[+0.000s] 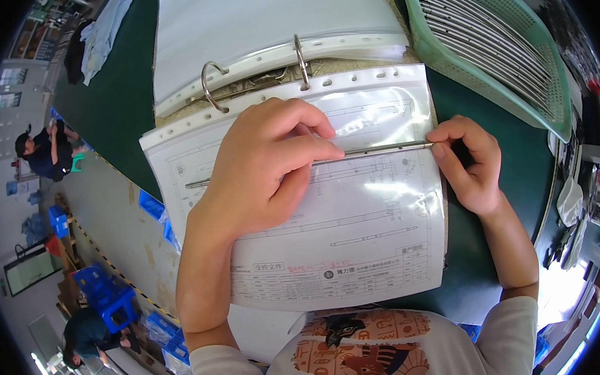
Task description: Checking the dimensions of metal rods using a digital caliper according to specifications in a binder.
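A thin metal rod (380,150) lies crosswise over a sleeved technical drawing (331,254) in an open ring binder (299,62). My right hand (473,160) pinches the rod's right end between thumb and forefinger, just past the sheet's edge. Over the middle of the rod, my left hand (264,162) has its thumb and forefinger closed on it; the back of the hand hides part of the rod. The rod's left tip shows beyond my left wrist. Small dark holes or marks dot its surface.
At the upper right a light green plastic basket (409,9) holds several similar metal rods (483,39). The dark green table (117,123) carries clothing (106,34) at its far left. Two people (40,152) sit or bend farther left, near blue stools (104,296) and blue bins.
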Demonstrator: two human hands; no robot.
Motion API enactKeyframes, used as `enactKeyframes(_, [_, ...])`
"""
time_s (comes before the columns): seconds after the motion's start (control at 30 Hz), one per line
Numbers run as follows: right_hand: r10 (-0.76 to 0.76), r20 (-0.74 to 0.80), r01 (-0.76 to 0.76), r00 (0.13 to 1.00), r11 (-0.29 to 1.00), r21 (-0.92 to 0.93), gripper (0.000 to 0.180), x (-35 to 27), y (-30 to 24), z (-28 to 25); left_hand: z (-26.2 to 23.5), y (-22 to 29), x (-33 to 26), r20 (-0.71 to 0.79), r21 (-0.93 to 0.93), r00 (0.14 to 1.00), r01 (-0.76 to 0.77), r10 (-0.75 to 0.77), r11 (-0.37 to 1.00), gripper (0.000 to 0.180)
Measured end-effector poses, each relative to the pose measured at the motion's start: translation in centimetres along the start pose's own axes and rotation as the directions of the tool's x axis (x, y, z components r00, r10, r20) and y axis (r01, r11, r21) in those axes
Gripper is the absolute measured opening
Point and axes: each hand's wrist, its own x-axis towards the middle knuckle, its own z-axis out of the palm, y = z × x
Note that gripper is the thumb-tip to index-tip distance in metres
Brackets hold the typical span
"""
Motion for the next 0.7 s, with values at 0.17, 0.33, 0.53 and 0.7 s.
enactKeyframes(0.17, [-0.013, 0.006, 0.013, 1.000, 1.000, -0.010, 0.012, 0.05, 0.00, -0.01, 0.05, 0.08, 0.09, -0.001, 0.012, 1.000, -0.007, 0.007, 1.000, 0.025])
enactKeyframes(0.33, [0.011, -0.007, -0.011, 1.000, 1.000, 0.020, 0.012, -0.01, 0.03, 0.25, 0.18, 0.18, -0.06, -0.015, -0.002, 1.000, 0.024, -0.024, 1.000, 0.024])
enactKeyframes(0.53, [0.006, -0.008, -0.006, 1.000, 1.000, -0.006, 0.011, 0.07, 0.00, 0.26, 0.09, 0.29, 0.01, -0.019, -0.015, 0.999, 0.034, -0.035, 0.999, 0.021])
enactKeyframes(0.7, [0.005, -0.010, -0.005, 1.000, 1.000, 0.009, 0.011, 0.25, -0.10, 0.29, 0.18, 0.46, 0.10, -0.018, 0.019, 1.000, 0.024, -0.023, 1.000, 0.019])
